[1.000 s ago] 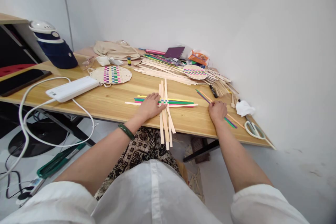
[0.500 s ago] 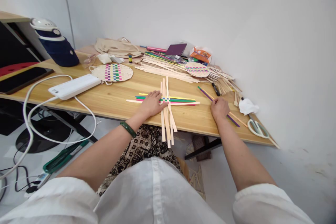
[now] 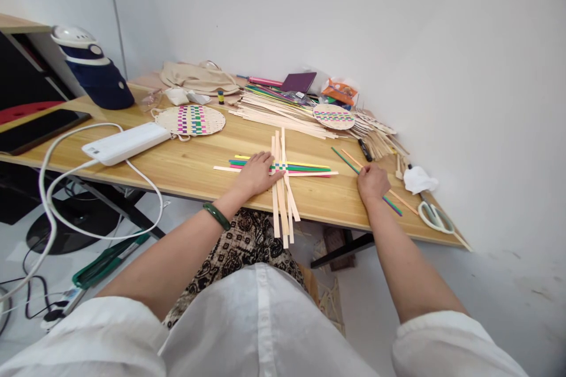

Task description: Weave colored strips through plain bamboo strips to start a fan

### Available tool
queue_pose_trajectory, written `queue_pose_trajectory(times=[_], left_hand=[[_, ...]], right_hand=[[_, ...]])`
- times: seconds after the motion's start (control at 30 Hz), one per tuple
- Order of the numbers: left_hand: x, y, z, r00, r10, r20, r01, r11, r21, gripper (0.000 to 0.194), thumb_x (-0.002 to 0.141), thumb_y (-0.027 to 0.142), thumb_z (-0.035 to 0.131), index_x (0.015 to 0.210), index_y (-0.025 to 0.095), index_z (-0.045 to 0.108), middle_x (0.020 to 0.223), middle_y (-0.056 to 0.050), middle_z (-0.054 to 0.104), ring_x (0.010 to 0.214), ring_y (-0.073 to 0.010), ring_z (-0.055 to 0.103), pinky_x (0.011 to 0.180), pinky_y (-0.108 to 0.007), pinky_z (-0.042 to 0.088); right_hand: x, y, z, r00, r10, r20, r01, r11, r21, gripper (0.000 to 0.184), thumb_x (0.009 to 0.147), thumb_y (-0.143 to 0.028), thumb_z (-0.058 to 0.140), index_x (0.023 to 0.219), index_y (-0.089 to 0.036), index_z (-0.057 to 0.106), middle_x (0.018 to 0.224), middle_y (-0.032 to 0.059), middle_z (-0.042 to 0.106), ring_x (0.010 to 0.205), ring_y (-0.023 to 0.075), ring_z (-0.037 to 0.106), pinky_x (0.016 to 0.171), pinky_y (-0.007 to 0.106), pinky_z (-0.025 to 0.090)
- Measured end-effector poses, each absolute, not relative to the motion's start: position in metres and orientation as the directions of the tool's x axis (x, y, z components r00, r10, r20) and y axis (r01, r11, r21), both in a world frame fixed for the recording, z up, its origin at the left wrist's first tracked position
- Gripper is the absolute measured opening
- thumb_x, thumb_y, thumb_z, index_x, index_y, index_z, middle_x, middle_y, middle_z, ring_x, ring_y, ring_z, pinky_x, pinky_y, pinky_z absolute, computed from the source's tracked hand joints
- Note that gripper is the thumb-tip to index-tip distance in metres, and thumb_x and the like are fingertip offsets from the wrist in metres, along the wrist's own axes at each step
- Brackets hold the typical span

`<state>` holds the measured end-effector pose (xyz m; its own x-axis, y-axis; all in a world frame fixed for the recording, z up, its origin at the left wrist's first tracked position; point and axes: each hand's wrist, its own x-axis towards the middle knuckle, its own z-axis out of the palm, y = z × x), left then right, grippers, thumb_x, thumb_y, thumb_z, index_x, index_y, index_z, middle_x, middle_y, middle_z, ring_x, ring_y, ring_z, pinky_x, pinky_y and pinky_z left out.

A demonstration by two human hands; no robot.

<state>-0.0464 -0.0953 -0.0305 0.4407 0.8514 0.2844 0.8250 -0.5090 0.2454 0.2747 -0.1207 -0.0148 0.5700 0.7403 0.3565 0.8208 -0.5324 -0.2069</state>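
My left hand lies flat with outstretched fingers on a small cross-shaped weave. Pale strips run lengthwise in it, their near ends hanging past the table edge. Yellow, green, blue and pink strips cross them, and a pale strip lies nearest me. To the right, my right hand is closed with its fingertips on a thin green strip. Purple and green ends come out below that hand. An orange-tan strip passes beside or under it; the fingers hide where the strips meet.
Scissors, white crumpled tissue and a black marker lie at right. Behind are bundled pale strips and two woven ovals, one larger, one smaller. A power bank, phone and blue bottle occupy the left.
Among the strips at my right hand, purple showed beyond the fingers earlier; now only green and orange-tan show there. My left hand has stayed on the weave. The view has shifted slightly.
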Motion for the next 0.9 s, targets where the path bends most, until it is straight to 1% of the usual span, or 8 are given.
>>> queue_pose_trajectory(times=[0.13,0.23,0.4,0.63,0.83,0.9], left_hand=[[-0.0466,-0.0953,-0.0306,0.439,0.853,0.283,0.827,-0.506,0.243,0.061,0.095,0.052,0.044,0.132,0.005,0.056,0.146,-0.020,0.050,0.140,-0.0299,0.043,0.119,-0.040,0.029],[-0.0466,-0.0949,-0.0308,0.440,0.856,0.273,0.832,-0.502,0.234,0.063,0.096,0.053,0.043,0.134,0.003,0.055,0.147,-0.020,0.050,0.140,-0.0305,0.042,0.120,-0.040,0.028],[-0.0462,-0.0951,-0.0304,0.441,0.854,0.277,0.835,-0.504,0.223,0.063,0.096,0.053,0.044,0.134,0.003,0.055,0.146,-0.020,0.050,0.140,-0.0305,0.042,0.120,-0.039,0.028],[-0.0463,-0.0952,-0.0306,0.433,0.854,0.289,0.830,-0.503,0.241,0.061,0.096,0.053,0.044,0.133,0.005,0.056,0.145,-0.019,0.052,0.139,-0.0300,0.044,0.119,-0.040,0.029],[-0.0466,-0.0945,-0.0319,0.431,0.849,0.308,0.822,-0.509,0.254,0.059,0.095,0.053,0.045,0.131,0.008,0.057,0.144,-0.018,0.053,0.139,-0.0294,0.045,0.118,-0.041,0.031],[-0.0466,-0.0946,-0.0316,0.433,0.849,0.303,0.822,-0.510,0.254,0.060,0.095,0.052,0.045,0.131,0.007,0.057,0.144,-0.018,0.053,0.139,-0.0296,0.044,0.119,-0.040,0.030]], right_hand=[[0.2760,-0.1193,-0.0165,0.509,0.784,0.356,0.860,-0.482,-0.169,0.033,0.090,-0.027,0.046,0.103,-0.010,0.070,0.109,0.0204,0.066,0.113,0.0330,0.054,0.086,0.040,0.044],[0.2779,-0.1187,-0.0184,0.474,0.808,0.348,0.879,-0.453,-0.146,0.029,0.087,-0.027,0.050,0.098,-0.010,0.072,0.109,0.0188,0.067,0.112,0.0322,0.053,0.088,0.039,0.043],[0.2795,-0.1182,-0.0196,0.482,0.800,0.358,0.874,-0.465,-0.139,0.033,0.090,-0.023,0.045,0.101,-0.008,0.071,0.109,0.0206,0.067,0.112,0.0318,0.054,0.087,0.040,0.045],[0.2776,-0.1181,-0.0179,0.503,0.783,0.366,0.863,-0.481,-0.155,0.035,0.091,-0.023,0.042,0.104,-0.007,0.071,0.108,0.0230,0.066,0.111,0.0330,0.055,0.086,0.043,0.047],[0.2784,-0.1188,-0.0194,0.519,0.773,0.366,0.853,-0.493,-0.168,0.036,0.092,-0.024,0.041,0.103,-0.009,0.071,0.109,0.0212,0.067,0.112,0.0342,0.056,0.085,0.045,0.048],[0.2789,-0.1185,-0.0200,0.521,0.771,0.368,0.852,-0.494,-0.171,0.036,0.092,-0.023,0.040,0.103,-0.009,0.071,0.110,0.0208,0.067,0.113,0.0343,0.056,0.086,0.046,0.048]])
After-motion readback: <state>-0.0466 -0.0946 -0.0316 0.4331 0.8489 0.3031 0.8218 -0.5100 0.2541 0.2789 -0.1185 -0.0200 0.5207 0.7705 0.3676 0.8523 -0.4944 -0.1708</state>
